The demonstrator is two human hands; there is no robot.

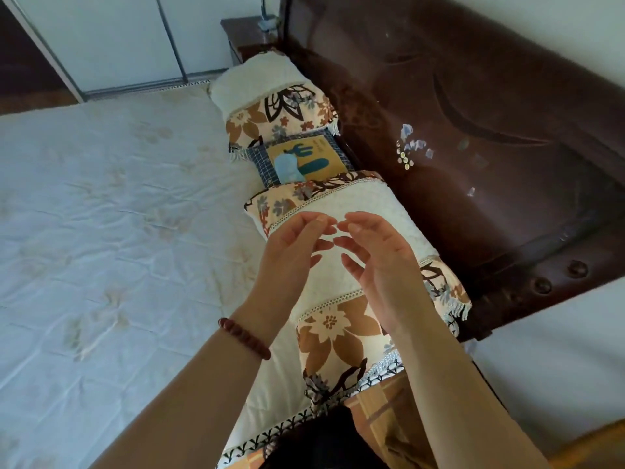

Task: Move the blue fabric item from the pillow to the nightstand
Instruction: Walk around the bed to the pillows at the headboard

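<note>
A small light-blue fabric item point(286, 168) lies on the small square cactus-print pillow point(316, 154), which sits between two long floral pillows. The dark wooden nightstand point(248, 37) stands at the far end of the bed, beyond the far pillow. My left hand point(294, 247) and my right hand point(378, 258) hover side by side above the near floral pillow point(365, 204), fingers spread and fingertips nearly touching, holding nothing. Both hands are well short of the blue item. A red bead bracelet is on my left wrist.
A pale bedsheet point(118, 214) covers the mattress to the left. A dark brown headboard point(473, 113) runs along the right. The far floral pillow point(270, 96) lies between the cactus pillow and the nightstand. A small object and a metal pole point(267, 23) stand on the nightstand. White wardrobe doors are behind.
</note>
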